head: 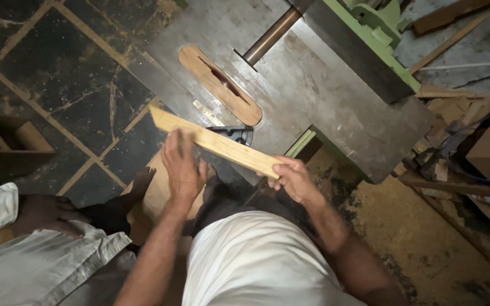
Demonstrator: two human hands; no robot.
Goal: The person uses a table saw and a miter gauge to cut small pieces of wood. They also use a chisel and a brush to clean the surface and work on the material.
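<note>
A long, pale wooden strip (222,143) hangs in the air in front of me, slanting from upper left to lower right. My right hand (291,178) grips its lower right end. My left hand (181,165) lies flat against the strip near its middle, fingers together and blurred by motion. Just beyond the strip is a steel table saw top (336,96) with a wooden throat insert (220,85) and the blade slot in it.
Another person in pale clothes (41,255) crouches at lower left, an arm on the floor. A green fence and machine body (364,42) sit on the saw's far side. Wood offcuts (455,113) pile at right; a wooden box (1,147) stands at left. Sawdust covers the floor.
</note>
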